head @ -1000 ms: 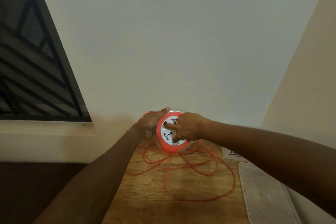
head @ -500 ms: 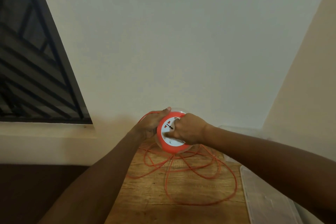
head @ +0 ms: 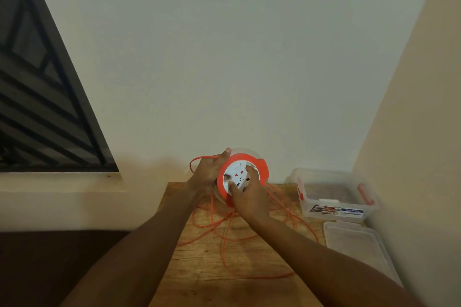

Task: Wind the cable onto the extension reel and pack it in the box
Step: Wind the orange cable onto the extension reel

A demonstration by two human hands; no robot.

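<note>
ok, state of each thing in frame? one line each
reel: held up off the table, socket face toward camera
cable: mostly unwound, loose loops on the table
box: open, lid off
lid: flat on the table, in front of the box
left hand: gripping the reel's rim
right hand: fingers on the reel's white face

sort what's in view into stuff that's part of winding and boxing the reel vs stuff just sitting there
Part of the job:
- extension reel, held up by the left hand and right hand
- orange cable, mostly loose on the wooden table
- clear plastic box, open
- its lid, lying in front of the box

Just there:
- window grille
- wall
</note>
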